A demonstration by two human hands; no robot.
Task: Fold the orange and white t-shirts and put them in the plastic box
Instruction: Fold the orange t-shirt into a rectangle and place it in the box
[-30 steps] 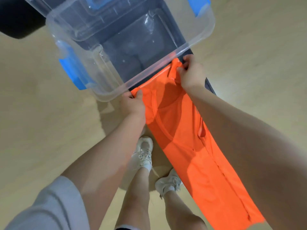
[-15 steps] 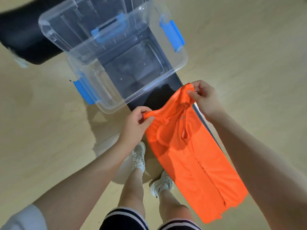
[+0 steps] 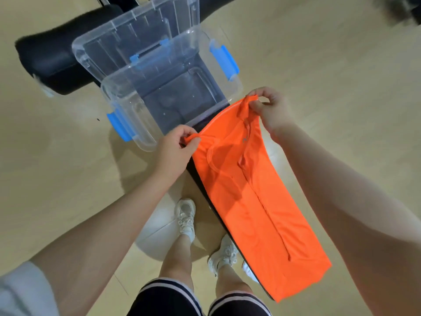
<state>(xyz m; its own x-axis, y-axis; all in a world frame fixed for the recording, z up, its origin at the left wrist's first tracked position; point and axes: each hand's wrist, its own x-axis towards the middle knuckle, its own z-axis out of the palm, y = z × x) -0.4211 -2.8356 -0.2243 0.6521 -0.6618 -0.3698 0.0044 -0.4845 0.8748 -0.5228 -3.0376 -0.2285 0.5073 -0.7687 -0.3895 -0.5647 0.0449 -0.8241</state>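
The orange t-shirt (image 3: 257,201), folded lengthwise into a long strip, lies along a narrow dark bench (image 3: 200,179). My left hand (image 3: 175,147) pinches its near-left top corner and my right hand (image 3: 271,110) pinches the right top corner, both lifted a little above the bench. The clear plastic box (image 3: 127,115) with blue latches stands open just beyond the shirt's top edge, and nothing lies inside it. No white t-shirt is in view.
The box's clear lid (image 3: 136,35) leans behind the box. A black padded seat (image 3: 50,62) lies at the far left. My two feet in white shoes (image 3: 186,215) stand on the wooden floor (image 3: 57,169) left of the bench, beside a white round base (image 3: 157,236).
Both hands have pulled the shirt's top edge back from the box rim and raised it. The camera has drawn back, so the box and its lid show in full.
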